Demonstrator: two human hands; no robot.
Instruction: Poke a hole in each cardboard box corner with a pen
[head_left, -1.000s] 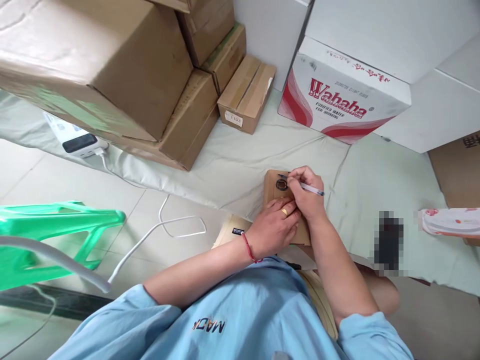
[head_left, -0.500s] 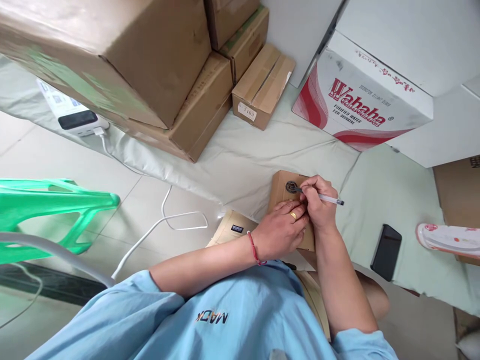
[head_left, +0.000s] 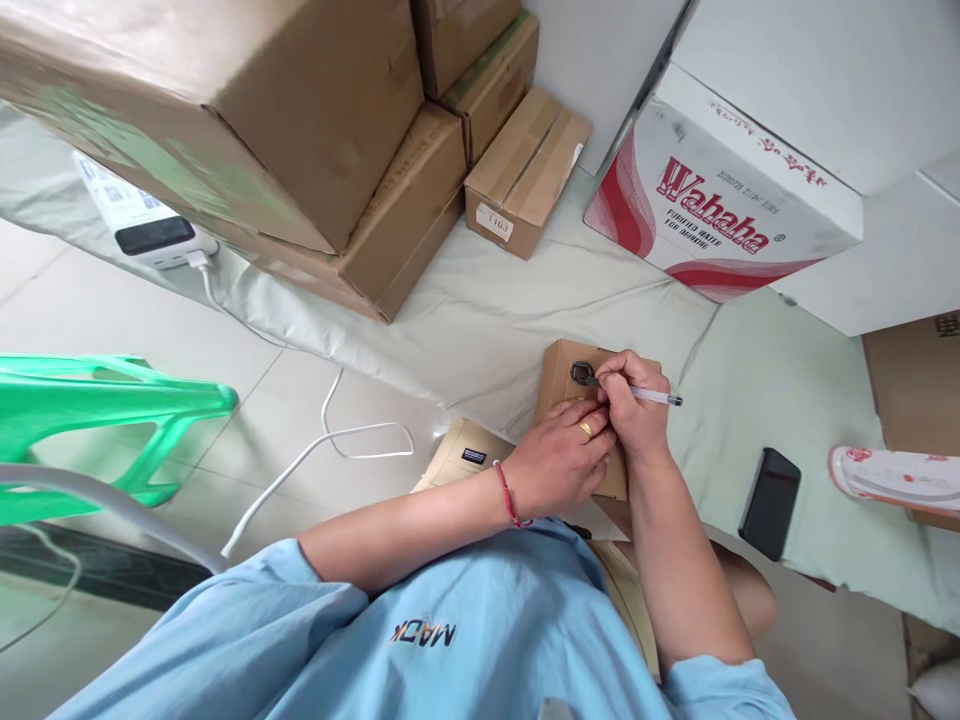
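Pale cloth [head_left: 480, 300], carton [head_left: 559, 380] beneath hands [head_left: 564, 455] [head_left: 637, 412]

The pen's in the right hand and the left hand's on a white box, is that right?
No, the box is brown, as the head view shows. The pen is in the right hand, and the left hand is on the box.

Box [head_left: 561, 382] under left hand [head_left: 566, 455], phone [head_left: 770, 505] right of both on the cloth [head_left: 701, 485], packet [head_left: 892, 473] (perhaps atop a carton [head_left: 919, 390]) farther right.

I'm seeing decent room on the table [head_left: 457, 340] past the small near-edge box [head_left: 556, 378], but cartons [head_left: 322, 140] wall off the left and a Wahaha box [head_left: 720, 205] blocks the far side.
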